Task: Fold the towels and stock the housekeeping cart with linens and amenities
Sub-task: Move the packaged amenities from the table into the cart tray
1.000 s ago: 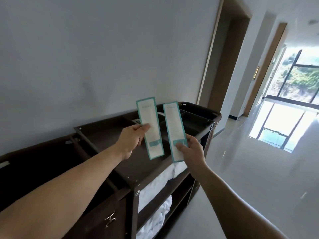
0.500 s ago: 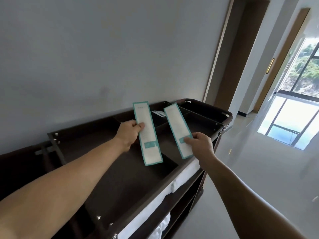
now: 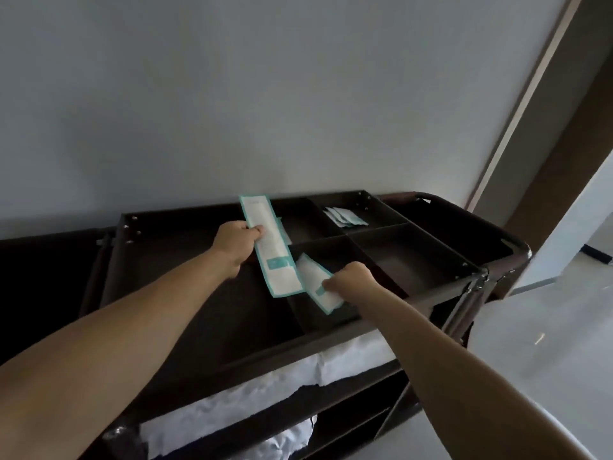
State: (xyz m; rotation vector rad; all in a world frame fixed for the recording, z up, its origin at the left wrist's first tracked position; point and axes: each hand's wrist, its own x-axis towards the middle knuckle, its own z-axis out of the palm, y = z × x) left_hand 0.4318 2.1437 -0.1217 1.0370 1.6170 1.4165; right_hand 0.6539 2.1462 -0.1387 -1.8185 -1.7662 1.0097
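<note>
As right hand (image 3: 351, 277) drops, its packet (image 3: 316, 288) lower, over cart (image 3: 292, 346)

A plain grey wall (image 3: 265, 94) fills the view above and beyond the left grip (image 3: 232, 249) and the right grip (image 3: 353, 281). Up and to the right of the right grip a pale door frame (image 3: 514, 121) slants, a dark brown panel (image 3: 570, 134) beside it. Farther right stands a white wall corner (image 3: 577, 227), with a glossy pale floor (image 3: 530, 327) below it and a dark skirting strip (image 3: 597, 254) at the edge.

Print on the teal-edged packets (image 3: 273, 250) is too blurred to read.
</note>
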